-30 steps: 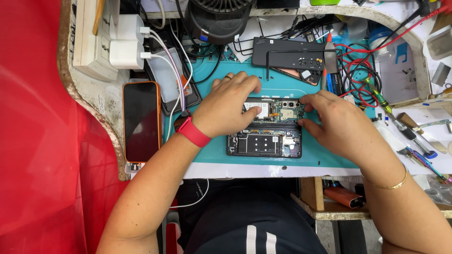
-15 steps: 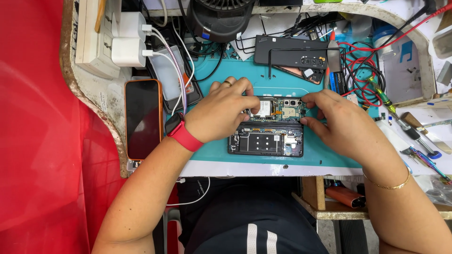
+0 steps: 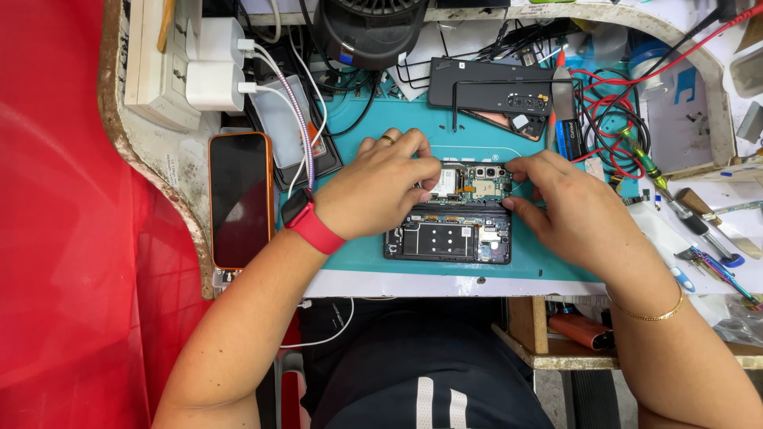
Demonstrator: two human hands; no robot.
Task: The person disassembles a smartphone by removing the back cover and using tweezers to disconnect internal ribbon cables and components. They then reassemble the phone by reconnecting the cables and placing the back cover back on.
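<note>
An opened phone (image 3: 449, 230) with its back off lies on a teal work mat (image 3: 373, 258), its circuit board and camera modules showing. My left hand (image 3: 381, 187), with a ring and a red wrist band, presses fingertips on the upper left of the phone's board. My right hand (image 3: 568, 210), with a thin gold bracelet, pinches the upper right edge of the phone near the camera modules. Both hands hold the phone from either side.
A phone in an orange case (image 3: 240, 199) lies left of the mat. A dark phone back cover (image 3: 489, 95) lies behind. White chargers (image 3: 214, 71), a black fan (image 3: 369, 28), red wires (image 3: 612, 103) and screwdrivers (image 3: 691, 218) crowd the bench.
Both hands have stayed on the opened phone, with only small finger shifts along its upper half. The camera view has drifted slightly.
</note>
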